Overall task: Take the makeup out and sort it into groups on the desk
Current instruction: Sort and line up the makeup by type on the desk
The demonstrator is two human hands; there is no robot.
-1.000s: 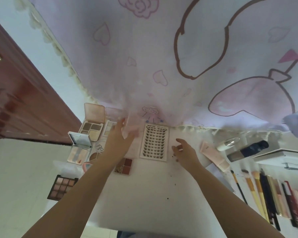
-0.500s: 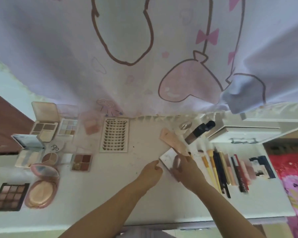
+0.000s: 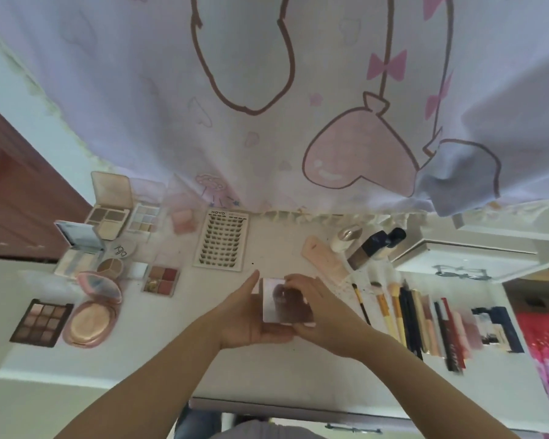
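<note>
Now the compact (image 3: 287, 301) sits between both; left hand (image 3: 251, 315) cradles it; right hand (image 3: 322, 315) grips it.

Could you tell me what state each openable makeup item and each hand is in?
Square compact: held in both hands, above the desk.
Left hand: supports it.
Right hand: grips it.
Beige palette: lid up.
Round powder compact: open.
Nine-pan palette: uncovered.

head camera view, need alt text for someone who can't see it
Two hands, left and right, hold a small square compact above a white desk. Open palettes and powder compacts lie grouped at the left, a lash tray behind, brushes and pencils in a row at the right. A pale cartoon-print curtain hangs behind.
</note>
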